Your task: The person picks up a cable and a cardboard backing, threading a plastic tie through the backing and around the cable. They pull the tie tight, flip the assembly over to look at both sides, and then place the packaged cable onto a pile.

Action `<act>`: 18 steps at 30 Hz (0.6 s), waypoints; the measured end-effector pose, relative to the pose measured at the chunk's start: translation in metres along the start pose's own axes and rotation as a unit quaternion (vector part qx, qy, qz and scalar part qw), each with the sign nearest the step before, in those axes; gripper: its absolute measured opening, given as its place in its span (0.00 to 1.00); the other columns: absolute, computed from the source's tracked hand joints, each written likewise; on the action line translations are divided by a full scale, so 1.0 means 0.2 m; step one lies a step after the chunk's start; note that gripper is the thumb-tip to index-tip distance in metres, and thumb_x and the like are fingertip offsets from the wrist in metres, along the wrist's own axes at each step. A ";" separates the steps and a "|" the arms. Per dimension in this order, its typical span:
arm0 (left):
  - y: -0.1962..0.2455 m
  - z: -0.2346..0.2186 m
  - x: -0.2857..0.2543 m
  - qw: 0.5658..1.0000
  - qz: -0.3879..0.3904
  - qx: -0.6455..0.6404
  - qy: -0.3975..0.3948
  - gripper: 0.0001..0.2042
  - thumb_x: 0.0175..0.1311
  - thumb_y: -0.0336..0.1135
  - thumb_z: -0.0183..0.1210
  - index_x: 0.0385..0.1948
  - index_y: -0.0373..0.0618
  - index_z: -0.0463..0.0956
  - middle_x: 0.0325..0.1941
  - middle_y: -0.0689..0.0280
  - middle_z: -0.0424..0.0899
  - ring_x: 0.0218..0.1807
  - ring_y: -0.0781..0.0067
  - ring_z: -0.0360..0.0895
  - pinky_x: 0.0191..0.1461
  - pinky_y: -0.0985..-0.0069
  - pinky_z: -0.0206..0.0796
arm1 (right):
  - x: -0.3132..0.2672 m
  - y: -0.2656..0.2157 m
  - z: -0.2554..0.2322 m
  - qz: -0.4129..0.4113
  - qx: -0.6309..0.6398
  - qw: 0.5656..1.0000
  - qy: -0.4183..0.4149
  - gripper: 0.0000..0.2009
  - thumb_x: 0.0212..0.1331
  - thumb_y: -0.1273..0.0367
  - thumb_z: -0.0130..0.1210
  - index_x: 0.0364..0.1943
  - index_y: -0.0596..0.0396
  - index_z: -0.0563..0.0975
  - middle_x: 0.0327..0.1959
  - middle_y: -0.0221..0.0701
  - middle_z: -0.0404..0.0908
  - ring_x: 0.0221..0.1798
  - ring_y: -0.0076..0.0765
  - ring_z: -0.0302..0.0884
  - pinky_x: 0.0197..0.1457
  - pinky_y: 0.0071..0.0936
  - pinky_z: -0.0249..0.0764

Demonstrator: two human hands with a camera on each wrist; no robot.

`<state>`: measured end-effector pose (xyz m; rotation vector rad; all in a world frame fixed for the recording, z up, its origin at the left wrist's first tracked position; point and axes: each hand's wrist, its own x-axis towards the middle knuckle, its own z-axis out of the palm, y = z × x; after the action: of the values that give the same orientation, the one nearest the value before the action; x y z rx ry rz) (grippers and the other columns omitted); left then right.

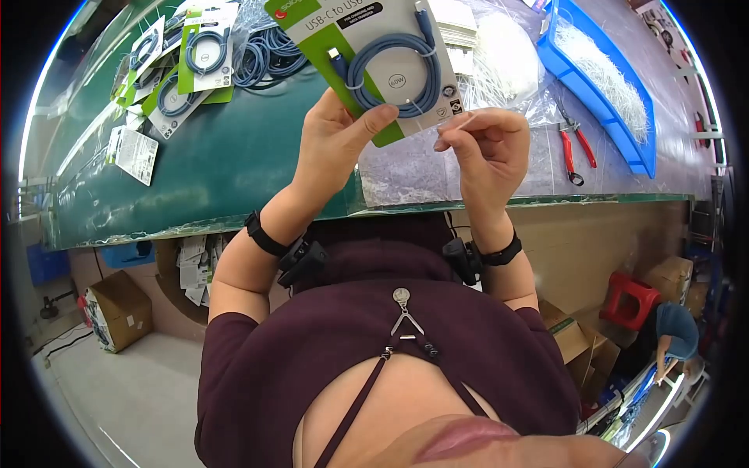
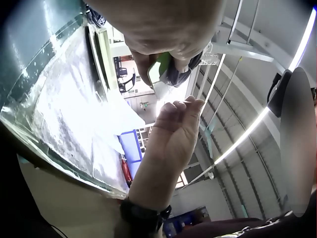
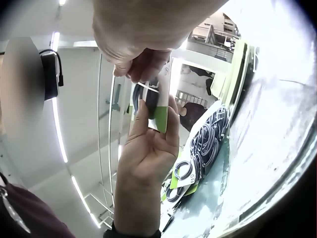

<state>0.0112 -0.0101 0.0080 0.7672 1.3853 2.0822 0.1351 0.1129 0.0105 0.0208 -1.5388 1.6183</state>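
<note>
A white and green card (image 1: 447, 72) with a coiled blue USB cable (image 1: 360, 64) on its front is held up over the table's near part. The left hand (image 1: 335, 140) grips its lower edge, thumb on the front over the coil. Beside the lower right corner, the right hand (image 1: 493, 152) pinches a thin white tie (image 1: 466, 122) between thumb and fingertips. In the right wrist view the white tie (image 3: 147, 87) crosses the cable below the right hand (image 3: 143, 34), and the left hand (image 3: 146, 158) holds the card (image 3: 162, 119) from beneath.
Carded cables (image 1: 207, 53) and loose blue cables (image 1: 269, 56) lie at the back left. On the right are red-handled pliers (image 1: 576, 148) and a blue tray (image 1: 636, 152) of white ties. A stack of cards (image 1: 454, 27) stands behind the held card.
</note>
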 end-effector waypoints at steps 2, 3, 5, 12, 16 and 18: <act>0.00 0.00 0.00 0.999 -0.031 -0.042 0.007 0.15 0.62 0.28 0.62 0.49 0.37 0.70 0.43 0.66 0.82 0.42 0.80 0.79 0.42 0.81 0.72 | 0.02 -0.02 0.01 0.010 -0.001 1.000 0.013 0.07 0.58 0.81 0.57 0.37 0.61 0.71 0.34 0.39 0.78 0.32 0.28 0.77 0.35 0.23 0.77; 0.00 0.00 -0.01 0.998 -0.032 -0.051 0.005 0.15 0.62 0.28 0.62 0.49 0.38 0.71 0.43 0.66 0.82 0.42 0.81 0.79 0.41 0.82 0.72 | 0.03 -0.03 0.00 -0.018 -0.096 0.995 -0.010 0.08 0.58 0.81 0.57 0.38 0.61 0.71 0.34 0.39 0.77 0.32 0.28 0.77 0.35 0.23 0.77; 0.00 -0.01 -0.01 0.997 -0.036 -0.069 0.000 0.15 0.62 0.29 0.62 0.48 0.39 0.71 0.43 0.66 0.82 0.42 0.81 0.79 0.39 0.83 0.71 | 0.04 -0.03 -0.01 -0.074 -0.282 0.955 -0.054 0.09 0.57 0.82 0.57 0.39 0.61 0.71 0.34 0.38 0.77 0.33 0.27 0.77 0.36 0.22 0.76; -0.04 -0.05 0.00 0.993 -0.089 -0.078 0.009 0.14 0.63 0.31 0.62 0.48 0.41 0.72 0.43 0.66 0.82 0.40 0.81 0.79 0.36 0.83 0.70 | 0.02 0.02 -0.02 0.045 -0.030 0.997 -0.063 0.08 0.61 0.77 0.57 0.40 0.61 0.71 0.33 0.36 0.77 0.34 0.27 0.76 0.37 0.22 0.74; -0.01 -0.04 0.00 0.992 -0.093 -0.083 0.012 0.15 0.62 0.31 0.63 0.48 0.42 0.73 0.43 0.67 0.82 0.40 0.80 0.79 0.38 0.82 0.71 | 0.03 0.02 -0.01 0.109 0.036 0.991 -0.064 0.07 0.62 0.74 0.57 0.40 0.60 0.71 0.32 0.35 0.76 0.34 0.27 0.76 0.37 0.22 0.74; -0.01 -0.03 0.00 0.992 -0.091 -0.085 0.013 0.15 0.61 0.31 0.63 0.48 0.42 0.73 0.43 0.67 0.82 0.40 0.80 0.79 0.40 0.82 0.71 | 0.04 0.02 -0.01 0.114 0.036 0.991 -0.064 0.07 0.62 0.73 0.57 0.40 0.60 0.71 0.31 0.34 0.76 0.33 0.27 0.76 0.36 0.22 0.73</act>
<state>0.0074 -0.0138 0.0047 0.5243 1.2229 2.0406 0.1287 0.1192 0.0102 -0.0132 -1.6267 1.8837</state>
